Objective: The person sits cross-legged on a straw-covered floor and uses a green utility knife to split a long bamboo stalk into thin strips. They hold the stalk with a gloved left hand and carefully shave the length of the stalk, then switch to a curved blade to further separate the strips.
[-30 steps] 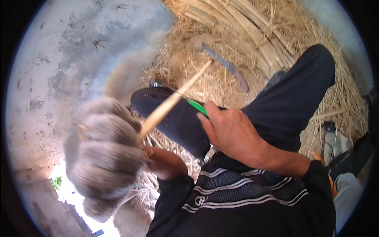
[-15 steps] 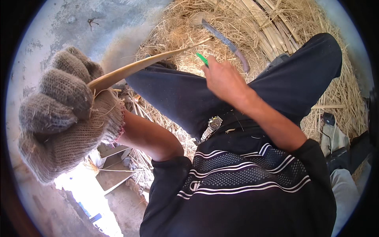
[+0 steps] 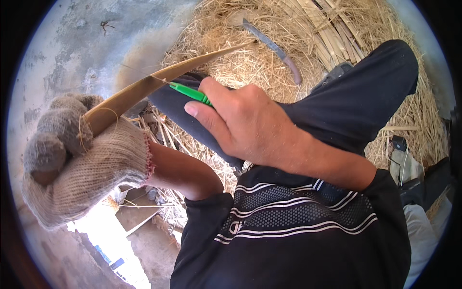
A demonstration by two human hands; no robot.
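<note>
My left hand (image 3: 82, 159), in a grey knitted glove, is closed round the wide end of a long bamboo strip (image 3: 130, 96). The strip slants up to the right and tapers to a point over the straw. Closed on the green handle of a slim knife (image 3: 190, 93), my bare right hand (image 3: 245, 127) is at the middle of the frame. The knife's front end meets the strip partway along. A thin dark line continues past the strip, seemingly the blade edge-on. Between the glove's fingers, the gripped end of the strip is hidden.
A large knife with a dark blade and brown handle (image 3: 276, 48) lies on heaped straw-like shavings (image 3: 226, 29). Long split strips (image 3: 332, 29) lie at the far right. My bent legs (image 3: 356, 103) frame the near side. A grey concrete floor (image 3: 72, 53) spreads on the left.
My right hand has moved left and nearer the camera, bringing the green-handled knife onto the bamboo strip. My left hand and the strip have shifted slightly left and turned a little.
</note>
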